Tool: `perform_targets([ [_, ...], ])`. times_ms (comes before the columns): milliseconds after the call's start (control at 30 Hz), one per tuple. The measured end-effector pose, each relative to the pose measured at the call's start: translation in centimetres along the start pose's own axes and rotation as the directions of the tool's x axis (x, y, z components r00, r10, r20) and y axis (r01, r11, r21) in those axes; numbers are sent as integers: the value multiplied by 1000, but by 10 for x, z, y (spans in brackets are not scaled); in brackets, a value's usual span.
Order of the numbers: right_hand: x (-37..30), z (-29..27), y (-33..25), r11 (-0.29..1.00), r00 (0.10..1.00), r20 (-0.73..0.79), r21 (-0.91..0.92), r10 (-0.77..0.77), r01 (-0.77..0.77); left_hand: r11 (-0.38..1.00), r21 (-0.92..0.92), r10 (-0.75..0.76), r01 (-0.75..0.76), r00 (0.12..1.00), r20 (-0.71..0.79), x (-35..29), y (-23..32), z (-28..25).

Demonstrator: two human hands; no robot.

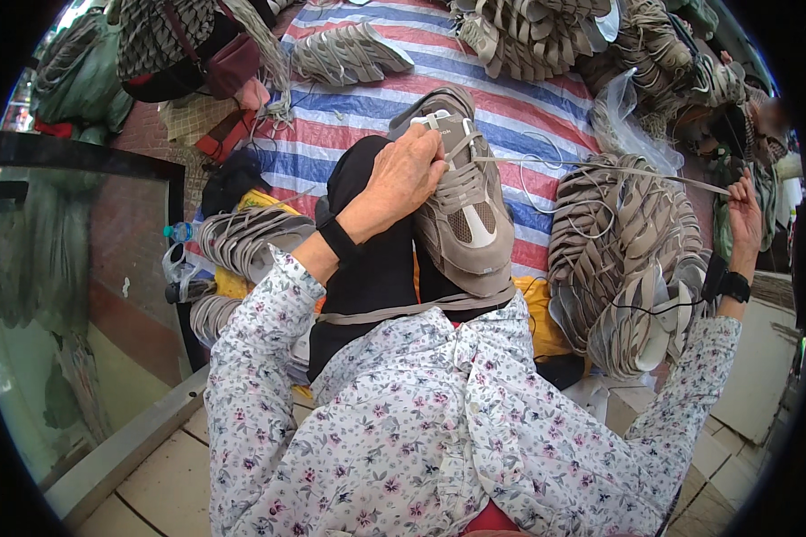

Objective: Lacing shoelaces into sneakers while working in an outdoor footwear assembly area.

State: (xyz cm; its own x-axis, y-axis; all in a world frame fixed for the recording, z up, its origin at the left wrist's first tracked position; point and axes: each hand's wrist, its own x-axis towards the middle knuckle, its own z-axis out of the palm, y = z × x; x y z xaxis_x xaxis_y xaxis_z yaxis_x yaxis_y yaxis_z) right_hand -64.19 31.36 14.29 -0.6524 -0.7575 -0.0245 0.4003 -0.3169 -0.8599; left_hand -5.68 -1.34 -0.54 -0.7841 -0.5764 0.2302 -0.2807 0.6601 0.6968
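A beige and grey sneaker upper [479, 215], partly laced, rests on my lap with its toe toward me. My left hand [401, 174] is closed on its tongue and collar area, the fingertips bent over the edge. A flat beige shoelace [600, 166] runs from the upper's eyelets far out to the right, nearly straight. Its outer length is pinched in my right hand [743, 210], held out at arm's reach. Another beige shoe piece [439, 103] lies just beyond the upper, partly hidden. A second lace [394, 312] lies across my lap.
Stacked uppers [622, 242] stand at my right, with smaller stacks [251, 237] at my left. More uppers [349, 55] lie farther off on the striped sheet [537, 107]. A glass panel [72, 295] stands at the far left. A clear plastic bag [631, 125] lies beyond the right stack.
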Motion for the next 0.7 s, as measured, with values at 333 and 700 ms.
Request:
perform_targets([
  [333, -3, 97, 108, 880, 1000, -23, -475, -9, -3, 830, -443, -309, 340, 940, 142, -3, 4, -11],
  [700, -91, 313, 320, 690, 841, 351, -723, 413, -37, 232, -962, -343, 141, 938, 55, -29, 6, -101],
])
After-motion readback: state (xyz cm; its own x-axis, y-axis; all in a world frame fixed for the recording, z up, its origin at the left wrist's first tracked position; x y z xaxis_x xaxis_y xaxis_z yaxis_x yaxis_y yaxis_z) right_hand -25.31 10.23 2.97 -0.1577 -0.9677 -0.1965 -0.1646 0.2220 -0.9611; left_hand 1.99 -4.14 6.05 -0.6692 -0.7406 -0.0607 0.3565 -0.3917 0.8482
